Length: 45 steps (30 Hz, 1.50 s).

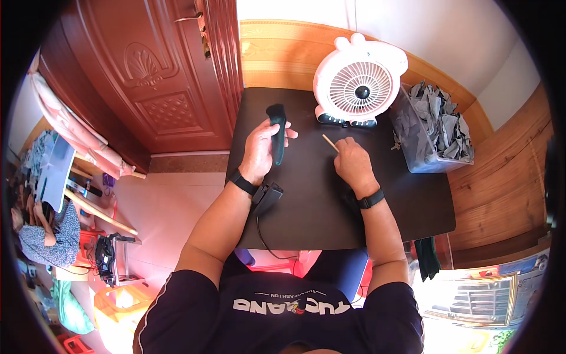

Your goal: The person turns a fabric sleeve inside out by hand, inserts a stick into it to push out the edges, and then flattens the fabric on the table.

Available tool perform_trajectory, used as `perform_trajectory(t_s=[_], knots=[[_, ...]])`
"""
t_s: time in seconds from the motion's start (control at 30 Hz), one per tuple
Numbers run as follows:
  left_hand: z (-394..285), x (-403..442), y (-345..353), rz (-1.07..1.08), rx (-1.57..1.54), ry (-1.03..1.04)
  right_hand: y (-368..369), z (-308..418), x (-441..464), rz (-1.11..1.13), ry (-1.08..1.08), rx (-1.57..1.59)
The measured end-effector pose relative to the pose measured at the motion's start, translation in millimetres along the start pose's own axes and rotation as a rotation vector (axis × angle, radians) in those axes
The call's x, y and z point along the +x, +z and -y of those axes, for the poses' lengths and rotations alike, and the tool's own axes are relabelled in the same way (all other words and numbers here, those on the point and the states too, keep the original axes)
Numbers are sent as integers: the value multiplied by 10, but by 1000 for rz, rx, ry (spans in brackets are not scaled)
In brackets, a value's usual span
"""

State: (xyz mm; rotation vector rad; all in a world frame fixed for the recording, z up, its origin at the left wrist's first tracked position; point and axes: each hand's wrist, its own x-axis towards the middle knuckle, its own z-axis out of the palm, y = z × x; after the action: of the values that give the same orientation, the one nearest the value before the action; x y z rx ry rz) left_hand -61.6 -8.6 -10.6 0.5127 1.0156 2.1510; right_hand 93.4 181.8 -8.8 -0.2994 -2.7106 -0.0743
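Observation:
Over the dark table (306, 194), my left hand (263, 147) holds a long, dark green item (279, 138) upright between thumb and fingers. What it is made of is hard to tell. To the right, my right hand (354, 164) is closed round a thin, light wooden stick (329, 142), whose tip points up and left. The two hands are apart, and the stick does not touch the green item. Both wrists wear black bands.
A pink fan (361, 88) stands at the table's back. Right of it, a clear bin (421, 141) holds grey-green pieces. A black device (268, 196) with a cable lies by my left wrist. At far left sits another person (50, 236).

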Motion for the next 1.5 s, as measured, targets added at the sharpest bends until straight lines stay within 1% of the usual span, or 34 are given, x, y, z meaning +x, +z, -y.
perform_trajectory(t_s=[0.03,0.13,0.27,0.33,0.43,0.53,0.67,0.77,0.83,0.87,0.93,1.0,1.1,1.13,1.17,1.2,1.23,1.27,1.33,1.43,1.5], knots=[[4,7,-8,-4,-18,-12,-12,28,8,-75,-27,116],[27,11,4,-5,-62,-23,-214,268,28,-176,-53,501],[114,6,82,5,-13,15,-386,538,-13,-202,2,739],[119,-39,206,-22,-5,37,-368,552,-30,-195,-21,733],[138,-56,205,42,-24,28,-322,497,-58,-172,-40,706],[111,-74,196,77,24,3,-295,482,-71,-159,-63,691],[159,-73,237,52,50,12,-353,504,-93,-174,-68,703],[155,-71,236,27,56,9,-323,481,-116,-128,-143,691],[154,-71,216,35,92,-2,-327,494,-127,-131,-128,685],[158,-75,232,9,63,-24,-334,499,-133,-132,-121,681],[158,-80,273,-44,5,-66,-351,481,-131,-112,10,805],[166,-87,256,44,-20,-102,-319,469,-107,-135,107,905],[222,-141,326,129,-22,-190,-393,464,-87,90,247,1036],[237,-177,398,149,-16,-224,-356,470,-91,78,248,1095],[274,-232,510,70,-8,-229,-325,470,-94,102,285,1182],[299,-254,525,98,-5,-233,-297,461,-93,124,321,1268],[322,-261,537,127,-4,-233,-269,442,-90,147,354,1354],[350,-240,495,138,5,-209,-221,417,-89,141,317,1443],[364,-184,378,152,24,-152,-284,393,-92,207,386,1487],[356,-181,364,100,159,-161,-346,389,-85,260,429,1511],[361,-156,349,-12,327,-38,-342,370,-88,262,453,1506]])
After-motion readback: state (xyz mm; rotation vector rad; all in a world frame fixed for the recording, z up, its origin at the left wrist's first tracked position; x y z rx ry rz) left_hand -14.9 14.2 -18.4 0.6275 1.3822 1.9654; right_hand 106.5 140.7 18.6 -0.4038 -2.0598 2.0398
